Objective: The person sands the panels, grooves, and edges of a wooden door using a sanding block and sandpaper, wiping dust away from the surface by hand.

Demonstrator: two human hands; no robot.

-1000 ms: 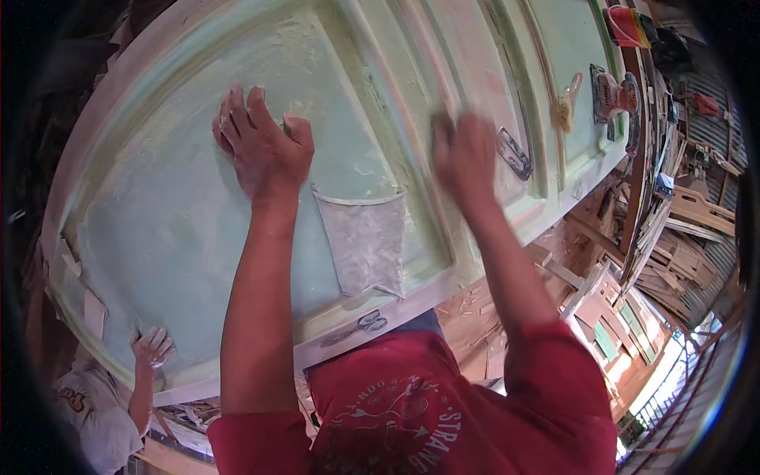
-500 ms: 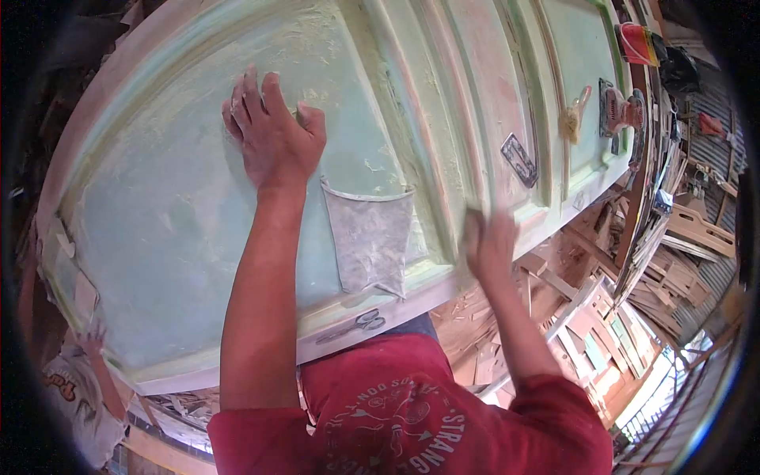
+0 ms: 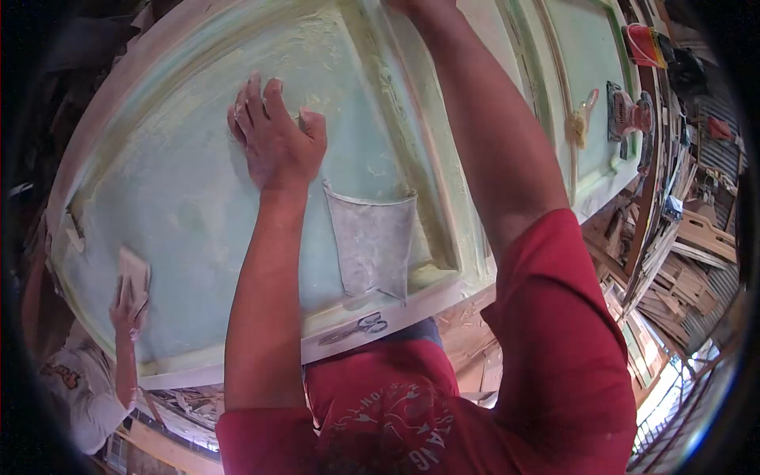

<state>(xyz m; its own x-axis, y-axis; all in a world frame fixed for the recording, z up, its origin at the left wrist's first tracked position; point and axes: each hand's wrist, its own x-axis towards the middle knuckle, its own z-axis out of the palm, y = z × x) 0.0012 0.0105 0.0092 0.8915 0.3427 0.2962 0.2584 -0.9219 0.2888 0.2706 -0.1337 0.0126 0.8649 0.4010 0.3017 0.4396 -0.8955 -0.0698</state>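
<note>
My left hand (image 3: 279, 142) rests on the pale green panel (image 3: 198, 222), fingers spread and slightly bent. My right arm reaches far up over the ridged part of the panel; only the wrist end of my right hand (image 3: 412, 5) shows at the top edge, its fingers cut off by the frame. A grey, worn sheet (image 3: 370, 245) lies on the panel to the right of my left forearm. Below it, scissors (image 3: 370, 324) lie on the panel's near edge.
A co-worker's hand (image 3: 127, 309) presses a light block (image 3: 134, 271) on the panel at the left. Toward the upper right are a brush (image 3: 579, 128), a sander (image 3: 627, 113) and a red container (image 3: 643, 45). Wood pieces (image 3: 681, 289) are piled at the right.
My right hand has swept from the near edge up to the frame's top. My left hand stays on the panel. The co-worker's hand has moved onto the panel with the light block.
</note>
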